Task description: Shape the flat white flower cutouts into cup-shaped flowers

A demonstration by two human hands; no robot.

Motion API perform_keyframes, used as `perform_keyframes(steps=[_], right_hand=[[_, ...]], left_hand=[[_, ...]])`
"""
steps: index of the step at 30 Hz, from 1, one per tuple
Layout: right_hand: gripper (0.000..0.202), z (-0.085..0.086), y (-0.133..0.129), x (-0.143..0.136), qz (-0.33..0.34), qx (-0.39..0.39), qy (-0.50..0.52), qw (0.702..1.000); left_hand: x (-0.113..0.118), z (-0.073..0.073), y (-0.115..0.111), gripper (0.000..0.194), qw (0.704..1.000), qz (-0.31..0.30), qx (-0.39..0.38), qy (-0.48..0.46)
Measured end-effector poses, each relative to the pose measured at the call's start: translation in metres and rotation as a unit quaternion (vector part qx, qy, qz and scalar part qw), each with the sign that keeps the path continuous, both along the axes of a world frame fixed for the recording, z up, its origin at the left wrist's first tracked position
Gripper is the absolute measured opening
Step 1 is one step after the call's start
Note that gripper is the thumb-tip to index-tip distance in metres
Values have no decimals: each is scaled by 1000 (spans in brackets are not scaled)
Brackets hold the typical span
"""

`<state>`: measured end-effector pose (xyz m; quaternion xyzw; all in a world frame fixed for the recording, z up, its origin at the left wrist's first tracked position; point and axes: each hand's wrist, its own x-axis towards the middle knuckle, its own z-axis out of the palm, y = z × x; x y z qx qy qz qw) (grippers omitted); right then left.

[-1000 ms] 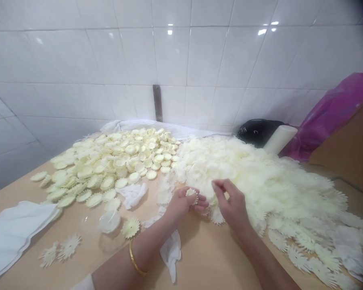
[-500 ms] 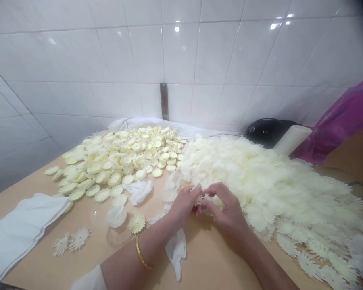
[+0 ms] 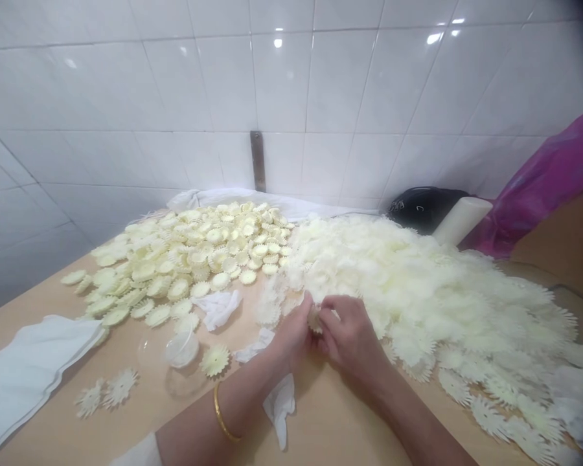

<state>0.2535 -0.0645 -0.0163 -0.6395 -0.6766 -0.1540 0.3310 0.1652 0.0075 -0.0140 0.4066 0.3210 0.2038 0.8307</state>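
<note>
Near the table's middle, my left hand (image 3: 294,327) is closed around a small pale toothed disc (image 3: 314,319). My right hand (image 3: 347,330) pinches the same disc from the right, its fingertips against the edge. Behind and to the left lies a heap of cupped, pale yellow discs (image 3: 184,259). On the right spreads a larger pile of thin, whitish toothed pieces (image 3: 408,285). A small clear tub (image 3: 181,350) with white contents stands left of my left forearm, beside a single yellowish toothed disc (image 3: 215,360).
Folded white cloth (image 3: 34,369) lies at the left edge, near two loose toothed pieces (image 3: 120,387). Crumpled white tissues (image 3: 217,309) are around my left arm. At the back right are a black object (image 3: 420,208), a white roll (image 3: 462,220) and a magenta bag (image 3: 539,188).
My right hand's fingers have come together and moved closer onto the disc. The whole view has shifted slightly, with the scene now a little further left.
</note>
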Motion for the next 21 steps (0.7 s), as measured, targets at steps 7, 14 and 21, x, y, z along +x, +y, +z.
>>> perform_keyframes(steps=[7,14,21], right_hand=[[15,8,-2,8,5,-22,282,959],[13,6,-1,14,-18,-4,350,937],[14,1,1,12,-31,-14,356,934]], left_hand=[[-3,4,4,35,992,-113,-8,-63],[-5,7,7,22,990,-98,-37,-94],[-6,-3,9,38,992,-75,-34,-98]])
